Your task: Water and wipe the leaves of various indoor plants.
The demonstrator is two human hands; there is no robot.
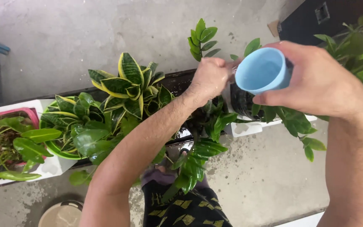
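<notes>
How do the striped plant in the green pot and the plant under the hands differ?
The striped plant has broad, pointed leaves with yellow edges in a rosette; the dark plant has small, plain green glossy leaflets along arching stems. The striped plant stands apart from the hands; the dark plant sits beneath the left hand. Both are potted.

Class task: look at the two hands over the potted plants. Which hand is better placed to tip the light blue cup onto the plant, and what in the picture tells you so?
Probably the right hand: it already grips the light blue cup, tilted above the dark pot. The left hand holds no cup; it is closed among the plant's stems beside the cup.
</notes>
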